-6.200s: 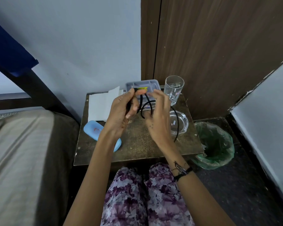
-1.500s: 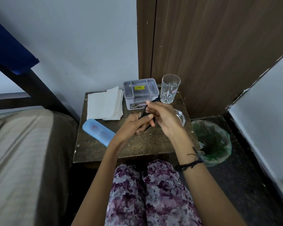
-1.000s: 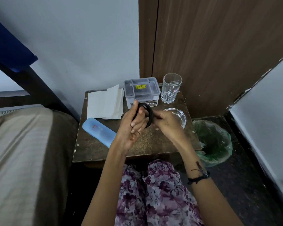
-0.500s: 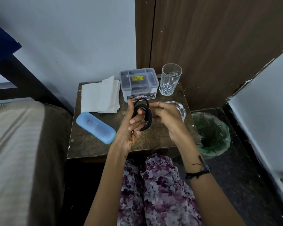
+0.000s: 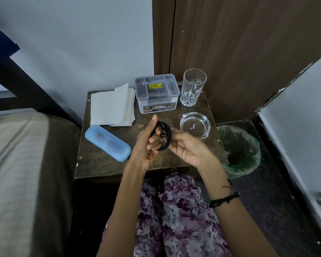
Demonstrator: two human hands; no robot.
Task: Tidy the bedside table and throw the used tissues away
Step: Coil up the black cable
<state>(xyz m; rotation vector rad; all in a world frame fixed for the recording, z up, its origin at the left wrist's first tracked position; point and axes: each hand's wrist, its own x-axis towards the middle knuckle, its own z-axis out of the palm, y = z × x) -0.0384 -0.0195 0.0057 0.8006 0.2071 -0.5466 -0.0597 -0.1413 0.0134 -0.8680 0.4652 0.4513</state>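
Above the middle of the brown bedside table [image 5: 104,164], both hands hold a black cable [image 5: 167,134] wound into a small coil. My left hand [image 5: 146,143] has its fingers through the coil, thumb pointing up. My right hand [image 5: 188,145] pinches the coil's right side, palm turned up. A stack of white tissues [image 5: 112,105] lies flat at the table's back left. A bin with a green bag [image 5: 240,151] stands on the floor to the right of the table.
A blue case [image 5: 107,142] lies at the table's left front. A grey lidded box [image 5: 157,93], a tall glass [image 5: 193,87] and a glass ashtray [image 5: 195,125] stand at the back and right. A bed is on the left, a wooden door behind.
The loose cable has been wound into a tight coil between my hands. Over the last second the hands stayed above the table's middle, with the coil held between them.
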